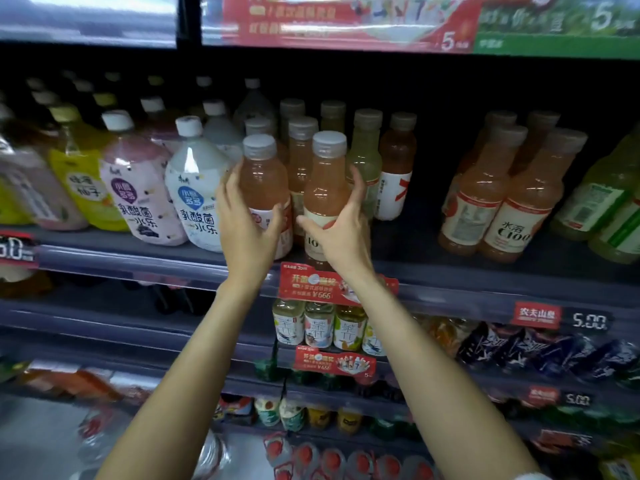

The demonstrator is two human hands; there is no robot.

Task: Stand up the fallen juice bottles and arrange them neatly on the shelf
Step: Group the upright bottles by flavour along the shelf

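Observation:
Two pink juice bottles with grey caps stand upright side by side at the front of the shelf (485, 271). My left hand (247, 223) wraps around the left pink bottle (265, 181). My right hand (341, 230) grips the right pink bottle (325, 188) around its lower body. Behind them stand more pink and pale yellow juice bottles (367, 150) in rows. A second group of pink juice bottles (502, 195) stands to the right, leaning slightly.
Large round yogurt-drink bottles (197, 188) crowd the shelf just left of my left hand. Green-labelled bottles (609, 206) stand at far right. A bare gap of shelf lies between the two juice groups. Lower shelves hold tea bottles (318, 327) and price tags (588, 320).

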